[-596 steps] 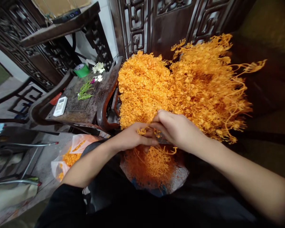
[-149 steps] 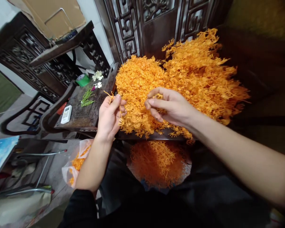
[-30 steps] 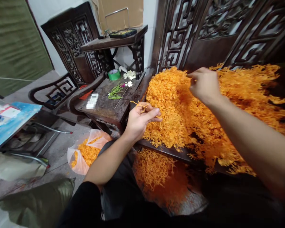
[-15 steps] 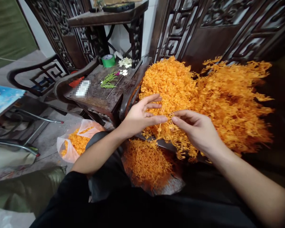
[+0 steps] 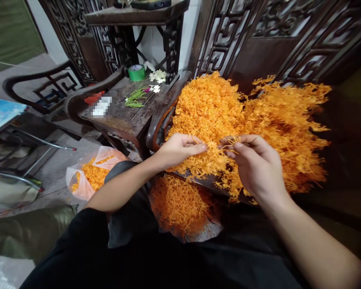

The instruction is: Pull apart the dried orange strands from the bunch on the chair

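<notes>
So half a second back your left hand point(image 5: 179, 149) had its fingers fanned out, tips right by the other hand's. Now they've curled in close to the thumb, and there's a clear gap between your hands. Can't tell if the left's pinching anything. Your right hand point(image 5: 261, 164) is pinching an orange sprig point(image 5: 232, 141), right over the orange heap point(image 5: 209, 106).

This seems to be the sitting room of a home. It is shown by the tall dark brown wooden backrest point(image 5: 245, 56) with carved lattice, the curved dark brown wooden armrest point(image 5: 45, 71), and the dark brown wooden side table point(image 5: 117, 19) near a whitish wall point(image 5: 191, 38).
</notes>
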Available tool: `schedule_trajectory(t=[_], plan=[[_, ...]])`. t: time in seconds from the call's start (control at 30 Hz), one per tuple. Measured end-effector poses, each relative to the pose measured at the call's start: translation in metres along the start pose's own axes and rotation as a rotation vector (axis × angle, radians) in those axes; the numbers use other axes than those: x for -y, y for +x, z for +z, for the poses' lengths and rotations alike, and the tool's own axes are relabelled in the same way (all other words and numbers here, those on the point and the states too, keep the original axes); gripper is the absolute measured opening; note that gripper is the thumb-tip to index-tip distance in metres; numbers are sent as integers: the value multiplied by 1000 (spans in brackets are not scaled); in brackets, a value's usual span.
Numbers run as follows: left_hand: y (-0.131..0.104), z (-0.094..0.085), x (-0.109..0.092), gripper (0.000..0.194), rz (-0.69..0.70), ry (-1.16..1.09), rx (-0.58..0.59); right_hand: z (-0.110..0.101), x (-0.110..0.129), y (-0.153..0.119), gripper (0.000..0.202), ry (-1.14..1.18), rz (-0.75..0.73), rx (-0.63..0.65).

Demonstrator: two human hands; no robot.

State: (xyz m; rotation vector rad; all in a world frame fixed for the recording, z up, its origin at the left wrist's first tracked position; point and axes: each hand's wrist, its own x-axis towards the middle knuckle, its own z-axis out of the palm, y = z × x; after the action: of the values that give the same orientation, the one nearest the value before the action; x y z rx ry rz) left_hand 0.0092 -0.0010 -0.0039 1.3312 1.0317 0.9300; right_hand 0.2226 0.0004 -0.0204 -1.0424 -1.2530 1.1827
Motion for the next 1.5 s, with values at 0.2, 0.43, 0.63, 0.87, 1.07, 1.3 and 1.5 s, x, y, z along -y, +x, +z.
schedule_trajectory(t=[0.2,0.43,0.63,0.87,1.07,1.3,1.5], plan=[[1,0,9,27,56,183,-65,-1,5,1,31,96,-2,-4],[2,3,7,34,138,249,-105,0,-9,4,40,-376,-35,355],[4,-1,2,40,-38,168,159,-5,5,12,27,-1060,-587,148],[5,8,10,31,81,489,56,3,5,18,18,-1462,-362,231],[-3,-16,-7,18,42,472,84,-42,4,40,24,-1398,-388,16],[10,-28,3,27,-89,45,-93,-24,8,17,11,-736,-407,-81],[6,-7,6,28,-49,149,10,5,1,2,25,-517,-255,173]])
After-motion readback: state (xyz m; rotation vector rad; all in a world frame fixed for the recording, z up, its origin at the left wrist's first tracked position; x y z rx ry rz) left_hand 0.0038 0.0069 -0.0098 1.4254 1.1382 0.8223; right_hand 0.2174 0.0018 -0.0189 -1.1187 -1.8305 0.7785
